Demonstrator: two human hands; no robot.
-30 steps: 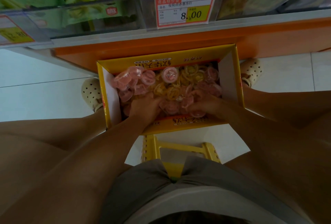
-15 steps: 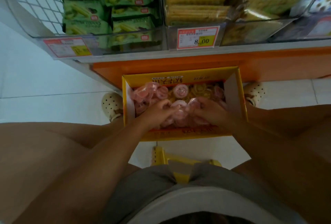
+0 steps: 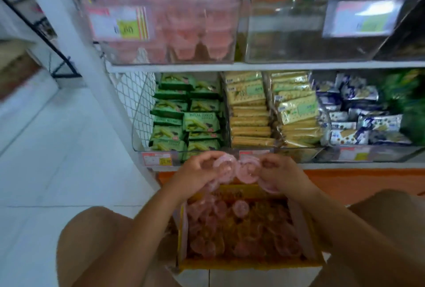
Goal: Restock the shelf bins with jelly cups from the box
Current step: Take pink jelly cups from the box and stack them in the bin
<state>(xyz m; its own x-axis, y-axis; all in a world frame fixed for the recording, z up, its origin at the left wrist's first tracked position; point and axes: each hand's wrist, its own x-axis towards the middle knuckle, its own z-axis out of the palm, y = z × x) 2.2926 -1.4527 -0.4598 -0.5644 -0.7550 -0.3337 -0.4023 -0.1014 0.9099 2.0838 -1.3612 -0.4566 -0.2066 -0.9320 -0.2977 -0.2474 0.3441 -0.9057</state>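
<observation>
A yellow cardboard box [image 3: 250,263] sits on the floor between my knees, full of pink and yellow jelly cups [image 3: 239,229]. Above its far edge my left hand [image 3: 197,171] and my right hand [image 3: 280,174] together hold a bunch of pink jelly cups [image 3: 239,169], fingers curled round them. On the upper shelf a clear bin [image 3: 165,24] holds pink jelly cups behind a price tag. The clear bin [image 3: 310,31] to its right looks dark; its contents are blurred.
The lower shelf holds green matcha cookie packs [image 3: 186,116], yellow cracker packs [image 3: 271,109] and blue-white packs [image 3: 358,116] in clear bins. A white wire mesh side panel [image 3: 133,100] and a white post bound the shelf's left. White tiled floor [image 3: 57,160] lies left.
Both hands have lifted out of the box with a bunch of pink jelly cups. The view has tilted up, and the upper shelf bins have come into sight.
</observation>
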